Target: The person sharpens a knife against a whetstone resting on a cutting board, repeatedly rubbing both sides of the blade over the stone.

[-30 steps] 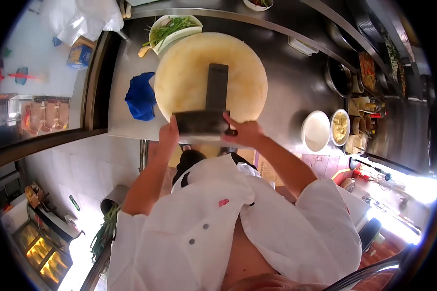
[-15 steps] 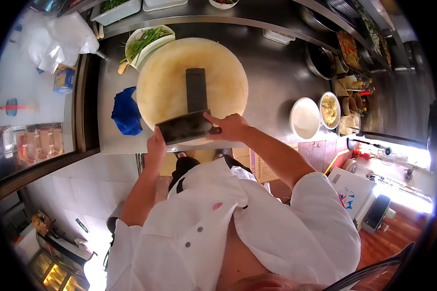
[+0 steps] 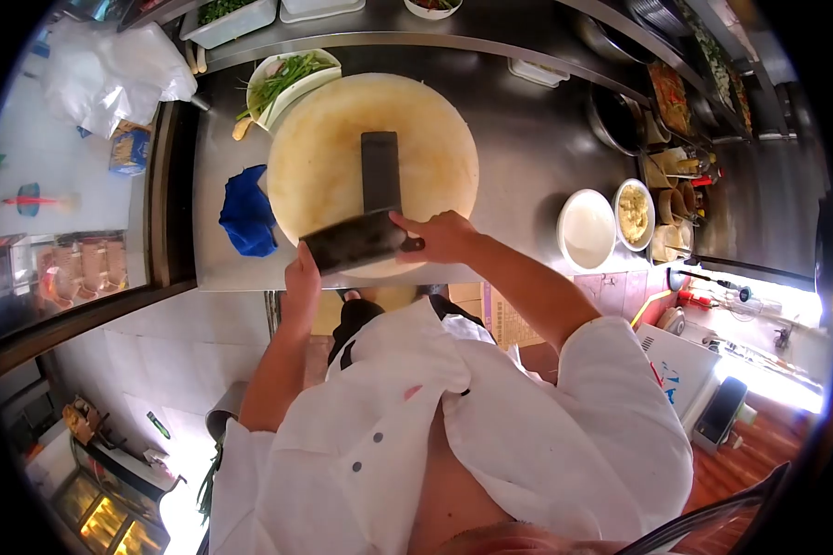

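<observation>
A round, thick cutting board lies on the steel counter. On it rests a dark rectangular whetstone, pointing away from me. A broad dark cleaver lies crosswise over the stone's near end, covering that part. My right hand is closed around its handle at the right, index finger stretched onto the blade. At the blade's left end, the fingers of my left hand grip the corner, partly hidden beneath it.
Left of the board lies a blue cloth. A white container of green vegetables stands behind it. To the right are a white bowl and a bowl of pale yellow food. A steel shelf runs along the back.
The whole view has shifted slightly, so the counter sits a little further right. Cleaver and hands keep nearly the same place over the whetstone.
</observation>
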### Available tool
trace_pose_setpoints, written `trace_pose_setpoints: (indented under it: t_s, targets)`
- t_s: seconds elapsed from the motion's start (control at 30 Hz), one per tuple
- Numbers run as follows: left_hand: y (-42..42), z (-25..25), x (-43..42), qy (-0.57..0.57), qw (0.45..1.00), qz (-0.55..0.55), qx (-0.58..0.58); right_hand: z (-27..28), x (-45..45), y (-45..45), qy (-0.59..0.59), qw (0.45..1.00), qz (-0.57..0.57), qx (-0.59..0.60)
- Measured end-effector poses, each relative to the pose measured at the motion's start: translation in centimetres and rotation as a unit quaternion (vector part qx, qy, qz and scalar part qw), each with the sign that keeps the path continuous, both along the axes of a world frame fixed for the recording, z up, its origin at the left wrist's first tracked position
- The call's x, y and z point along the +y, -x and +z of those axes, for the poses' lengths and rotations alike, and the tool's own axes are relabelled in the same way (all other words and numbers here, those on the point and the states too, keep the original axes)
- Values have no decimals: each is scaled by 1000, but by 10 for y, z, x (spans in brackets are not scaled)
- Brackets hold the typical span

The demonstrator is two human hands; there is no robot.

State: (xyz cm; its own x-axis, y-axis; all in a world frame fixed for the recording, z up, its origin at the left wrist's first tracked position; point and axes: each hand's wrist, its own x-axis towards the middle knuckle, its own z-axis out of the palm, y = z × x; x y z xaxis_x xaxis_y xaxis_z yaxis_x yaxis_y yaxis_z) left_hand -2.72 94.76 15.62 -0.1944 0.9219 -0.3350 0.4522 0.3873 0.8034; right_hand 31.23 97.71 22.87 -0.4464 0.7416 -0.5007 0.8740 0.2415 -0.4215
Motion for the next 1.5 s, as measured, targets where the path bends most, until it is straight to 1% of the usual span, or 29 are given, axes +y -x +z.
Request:
trace_pose_setpoints:
  t_s: [0.03,0.07,0.13,0.17,0.2,0.27,0.33,0.4,0.5,0.57,0.63,0.67,0.73,0.8,0.83,0.87,0.9,0.93,0.97,1.0,1.07,1.13,1.17,1.27,1.3,1.33,1.4,1.43,1.5]
  targets:
    - [1,-3,12,37,999,0,33,-5,3,-2,7,1000,-3,26]
    - [-4,6,37,73,995,1,64,8,23,3,22,1000,-7,-17]
    - [-23,27,79,45,997,68,10,-2,60,-1,-27,999,-28,26]
    - [-12,2,101,45,997,47,34,0,63,2,-23,999,-29,28]
    - [-16,3,107,18,998,57,31,7,70,5,-28,999,-33,0]
    - [-18,9,98,22,997,48,53,9,68,3,-35,998,-37,-27]
    - [-10,8,63,53,994,1,96,-1,38,-2,-28,997,-39,58]
    - [-3,-2,13,13,996,-1,88,12,10,1,33,999,-10,-4]
    - [-2,4,-5,4,997,5,77,18,1,6,30,998,28,-45]
    - [-6,10,32,60,995,11,83,15,21,3,19,1000,-15,10]
    - [-20,21,81,62,995,72,28,9,58,0,-17,999,-42,29]
    - [-22,23,99,57,996,68,-10,9,66,0,-38,998,-53,26]
    - [-18,10,114,35,998,50,22,11,61,2,-39,997,-63,23]
    - [-13,12,90,57,996,6,68,14,48,5,-41,997,-70,20]
    - [-12,-4,64,-33,998,23,41,16,27,5,1,998,-64,2]
    - [-5,-2,44,61,994,-8,86,17,6,3,42,997,-58,-17]
    - [-3,1,24,82,992,-30,96,-1,-23,1,-48,998,-44,-18]
    - [-4,2,11,65,997,-17,44,-20,-42,-1,-137,990,-29,-21]
    - [-2,1,18,77,994,-31,65,-11,-40,2,-67,997,-48,-9]
    - [-1,-1,27,89,991,-48,87,4,-31,5,-64,996,-55,-7]
    - [-24,-7,67,-66,993,16,100,22,10,0,37,996,-75,-42]
    - [-30,5,118,21,997,-42,62,-10,34,-14,-83,989,-110,54]
    - [-31,-1,135,16,994,-67,85,-7,46,-15,-52,992,-113,2]
    - [-39,4,131,42,990,-93,93,17,26,-10,-7,990,-136,-30]
    - [-39,2,108,-18,987,-112,114,26,8,-8,26,988,-139,-66]
    - [-39,3,86,-76,979,-132,135,5,-18,-14,-5,989,-144,-14]
    - [-42,10,55,-91,973,-162,139,15,-57,-10,21,986,-163,-34]
    - [-41,12,60,5,974,-183,131,13,-59,-10,21,985,-165,-34]
    - [-50,11,83,-44,971,-189,143,12,-64,-4,-13,975,-223,-12]
